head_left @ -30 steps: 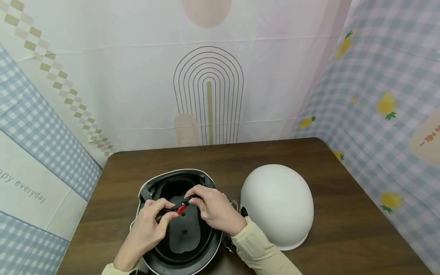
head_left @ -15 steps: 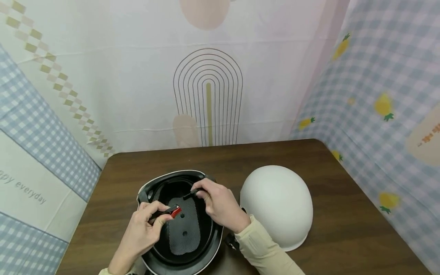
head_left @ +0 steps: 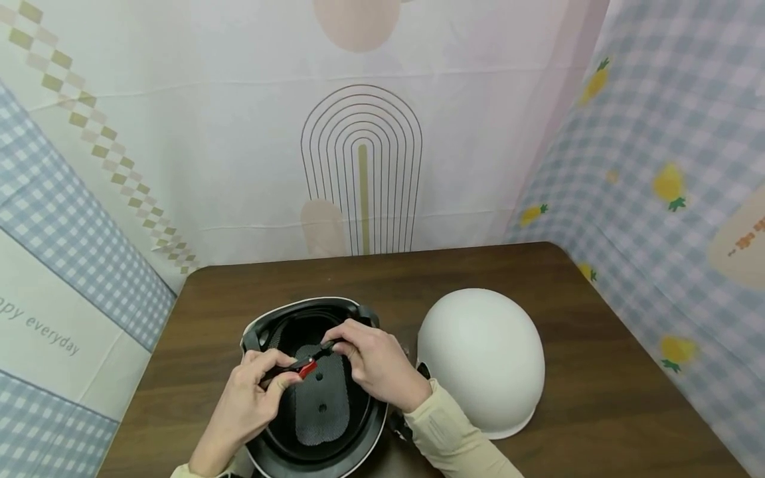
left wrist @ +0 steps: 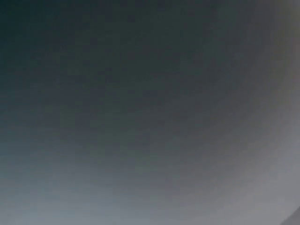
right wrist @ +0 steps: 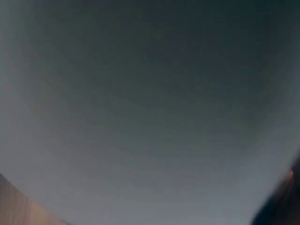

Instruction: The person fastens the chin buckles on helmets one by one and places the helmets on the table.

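In the head view a helmet (head_left: 335, 458) lies upside down, its black padded inside facing up. Over its opening, my left hand (head_left: 251, 392) pinches a black chin strap buckle (head_left: 307, 367) with a red tab. My right hand (head_left: 376, 365) pinches the slim black other half of the buckle (head_left: 325, 348) between thumb and fingers. The tip of that half meets the end of the red-tabbed part; how deep it sits I cannot tell. Both wrist views are filled by a blurred grey surface close to the lens, hiding the hands.
To the right, a second white helmet (head_left: 481, 358) rests dome up, close beside my right forearm. A black strap piece (head_left: 399, 425) lies between the two helmets. Both stand on a dark wooden table (head_left: 609, 372), with a patterned cloth (head_left: 257, 153) hanging behind.
The buckle halves were together a second ago, apart half a second ago with my right hand drawn up and right, and now meet again. My left hand has shifted slightly left and down.
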Demonstrator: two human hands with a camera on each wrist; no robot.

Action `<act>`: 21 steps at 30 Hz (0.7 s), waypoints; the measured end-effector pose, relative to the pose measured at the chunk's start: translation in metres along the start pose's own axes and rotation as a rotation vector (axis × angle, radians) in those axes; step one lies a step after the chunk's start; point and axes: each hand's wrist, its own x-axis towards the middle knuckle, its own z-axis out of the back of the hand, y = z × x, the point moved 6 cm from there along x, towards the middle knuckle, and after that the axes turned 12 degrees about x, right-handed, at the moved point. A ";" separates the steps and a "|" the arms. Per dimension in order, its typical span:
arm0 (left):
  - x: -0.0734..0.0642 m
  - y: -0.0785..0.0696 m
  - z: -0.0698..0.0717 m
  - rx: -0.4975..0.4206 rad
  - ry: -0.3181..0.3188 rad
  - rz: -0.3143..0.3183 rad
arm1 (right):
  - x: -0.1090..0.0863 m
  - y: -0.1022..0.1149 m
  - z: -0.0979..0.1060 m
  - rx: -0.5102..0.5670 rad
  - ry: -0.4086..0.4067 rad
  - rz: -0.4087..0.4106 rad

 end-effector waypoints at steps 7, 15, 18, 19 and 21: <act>-0.001 0.001 0.000 -0.009 -0.021 -0.005 | 0.001 -0.001 -0.001 -0.022 -0.013 0.002; -0.001 0.002 -0.001 -0.005 -0.052 -0.039 | 0.000 -0.002 -0.002 -0.040 -0.004 -0.026; -0.001 0.001 -0.001 0.004 -0.044 -0.041 | -0.001 -0.001 -0.002 -0.043 -0.004 -0.025; -0.001 0.001 -0.001 0.007 -0.035 -0.038 | -0.001 -0.001 -0.002 -0.044 -0.005 -0.025; 0.000 0.000 -0.001 0.013 -0.020 -0.032 | -0.001 -0.001 -0.001 -0.047 -0.008 -0.025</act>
